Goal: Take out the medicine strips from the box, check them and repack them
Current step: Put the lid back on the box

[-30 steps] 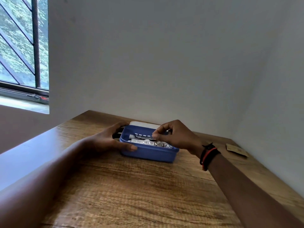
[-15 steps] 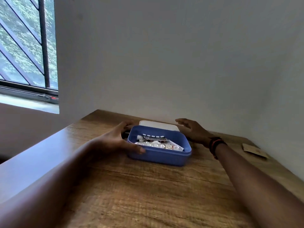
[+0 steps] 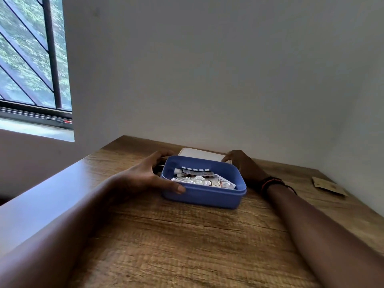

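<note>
Blue box (image 3: 204,195) of foil strips (image 3: 199,179)

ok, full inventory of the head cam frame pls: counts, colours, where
box: 1, blue, open, far middle of the table
medicine strips: several, exact count unclear, silver and white, inside the box
lid: 1, white, flat on the table right behind the box
card: 1, brown, far right of the table by the wall
table: 1, wood grain, in a white-walled corner
window: 1, dark bars, upper left
wristbands: count unclear, black and orange, on the right wrist
left hand: grips the box's left end, thumb on the front wall
right hand: behind the box's right corner, fingertips on the lid's right end; grip partly hidden
</note>
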